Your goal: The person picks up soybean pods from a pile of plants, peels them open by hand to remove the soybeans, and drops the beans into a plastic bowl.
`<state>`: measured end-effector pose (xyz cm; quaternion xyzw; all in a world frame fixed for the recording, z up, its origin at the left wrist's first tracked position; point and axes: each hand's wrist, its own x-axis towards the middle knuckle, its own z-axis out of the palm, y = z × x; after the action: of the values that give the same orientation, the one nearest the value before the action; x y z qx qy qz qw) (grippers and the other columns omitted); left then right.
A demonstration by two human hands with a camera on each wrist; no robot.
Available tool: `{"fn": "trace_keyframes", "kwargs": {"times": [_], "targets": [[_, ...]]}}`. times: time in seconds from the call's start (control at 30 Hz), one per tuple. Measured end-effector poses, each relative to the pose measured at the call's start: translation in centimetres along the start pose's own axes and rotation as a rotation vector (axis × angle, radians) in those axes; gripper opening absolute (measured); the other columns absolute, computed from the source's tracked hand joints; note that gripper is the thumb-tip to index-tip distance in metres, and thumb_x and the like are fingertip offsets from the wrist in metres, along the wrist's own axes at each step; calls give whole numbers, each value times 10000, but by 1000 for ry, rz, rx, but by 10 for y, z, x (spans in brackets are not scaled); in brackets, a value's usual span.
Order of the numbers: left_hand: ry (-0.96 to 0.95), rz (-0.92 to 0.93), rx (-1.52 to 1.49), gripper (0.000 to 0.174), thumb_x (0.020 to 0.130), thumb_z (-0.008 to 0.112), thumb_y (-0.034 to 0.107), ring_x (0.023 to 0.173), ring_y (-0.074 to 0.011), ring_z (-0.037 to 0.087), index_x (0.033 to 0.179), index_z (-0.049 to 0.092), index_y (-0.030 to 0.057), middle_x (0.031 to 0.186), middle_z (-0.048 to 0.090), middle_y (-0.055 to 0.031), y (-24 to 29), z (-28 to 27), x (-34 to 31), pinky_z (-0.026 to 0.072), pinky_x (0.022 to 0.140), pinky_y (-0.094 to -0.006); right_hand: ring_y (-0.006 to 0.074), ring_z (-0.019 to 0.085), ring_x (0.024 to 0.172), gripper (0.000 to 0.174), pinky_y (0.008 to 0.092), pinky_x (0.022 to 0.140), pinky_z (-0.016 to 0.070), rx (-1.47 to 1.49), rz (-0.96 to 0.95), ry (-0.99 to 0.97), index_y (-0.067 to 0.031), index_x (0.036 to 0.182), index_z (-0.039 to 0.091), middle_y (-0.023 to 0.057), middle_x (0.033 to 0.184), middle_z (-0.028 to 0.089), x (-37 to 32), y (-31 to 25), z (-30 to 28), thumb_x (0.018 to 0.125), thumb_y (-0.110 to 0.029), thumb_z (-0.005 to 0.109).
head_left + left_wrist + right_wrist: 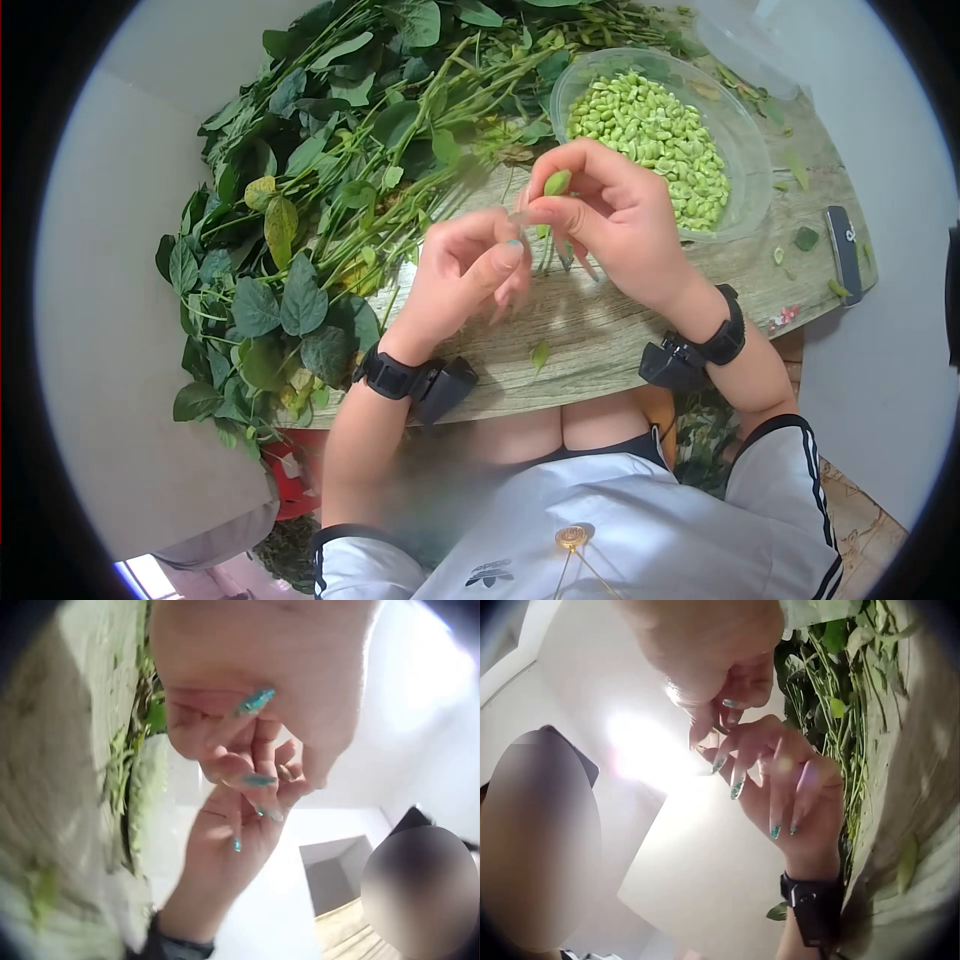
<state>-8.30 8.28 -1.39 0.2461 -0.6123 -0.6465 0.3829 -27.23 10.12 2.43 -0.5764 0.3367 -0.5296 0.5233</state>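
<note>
My right hand [625,220] pinches a small green bean pod [558,182] between thumb and index finger, above the table. Close against it, the left hand [465,265] has its fingers bent inward, and its fingertips meet the right thumb tip. Blur and overlap hide the point where the fingertips meet, so I cannot tell whether the left hand has hold of the pod. Both wrist views show the left hand [262,660] and right hand [712,652] joined at the fingertips. Just behind the right hand stands a clear plastic bowl [748,165] of shelled green beans [655,135].
A big heap of leafy bean stalks [330,150] covers the table's left and back. At the right edge lies a dark phone [845,255] beside scattered bits of pod. One loose pod [540,355] lies near the front edge of the wooden table [600,350].
</note>
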Motion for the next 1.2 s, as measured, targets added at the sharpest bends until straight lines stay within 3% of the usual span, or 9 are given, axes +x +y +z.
{"fn": "trace_keyframes", "kwargs": {"times": [0.07,0.13,0.37,0.43,0.53,0.67,0.87,0.97,1.2], "targets": [[22,31,122,402,1009,491,386,467,-51,503,813,568,43,621,568,-19,1,-4,0,345,424,-177,96,552,666,134,259,589,451,-45,-2,63,-9,876,688,6,746,638,1,5,0,828,-125,734],[108,24,91,381,1012,492,347,457,-48,486,781,570,53,575,541,6,0,-7,0,329,425,-183,174,562,671,172,307,597,447,-654,-521,-3,-9,850,670,48,736,630,5,14,-8,792,-150,749],[81,-35,141,412,1019,470,371,434,-62,474,775,559,51,567,526,7,1,-4,2,321,402,-194,235,546,692,180,328,597,446,-684,-552,-11,-22,828,654,72,732,603,4,17,-10,769,-159,756],[5,-211,-62,451,1030,430,386,417,-84,478,774,556,37,553,513,-13,4,-4,2,332,384,-204,187,538,653,226,285,578,433,-700,-638,13,-2,865,698,61,726,622,8,21,-10,689,-86,812],[-102,-324,-276,478,1039,393,384,399,-107,474,761,546,26,545,508,-32,2,-3,3,352,356,-224,218,548,678,225,301,598,449,-724,-799,34,-2,884,702,79,767,625,11,26,-9,696,-77,801],[-101,-259,-458,488,1035,397,389,382,-120,458,747,540,21,536,503,-36,8,-7,3,361,338,-241,235,555,697,251,314,611,458,-747,-811,19,-2,917,704,86,792,623,10,26,-10,698,-83,797],[115,-245,-90,506,978,416,385,289,-133,332,604,455,46,437,403,-53,13,-3,2,303,280,-263,254,555,729,244,340,649,483,-772,-742,-5,-12,936,664,83,819,610,9,30,-10,761,-155,757],[49,-211,-200,416,967,507,267,369,-114,417,617,489,42,483,411,-17,7,-13,0,343,324,-252,244,562,699,233,342,606,474,-859,-710,-75,-35,933,640,72,769,594,8,31,-10,799,-202,731],[18,-265,-174,376,958,390,346,388,-145,425,817,518,22,511,404,-31,13,-7,2,355,358,-255,239,584,668,112,351,561,476,-968,-622,-114,-65,907,584,67,693,556,5,37,-8,860,-147,643]]}}
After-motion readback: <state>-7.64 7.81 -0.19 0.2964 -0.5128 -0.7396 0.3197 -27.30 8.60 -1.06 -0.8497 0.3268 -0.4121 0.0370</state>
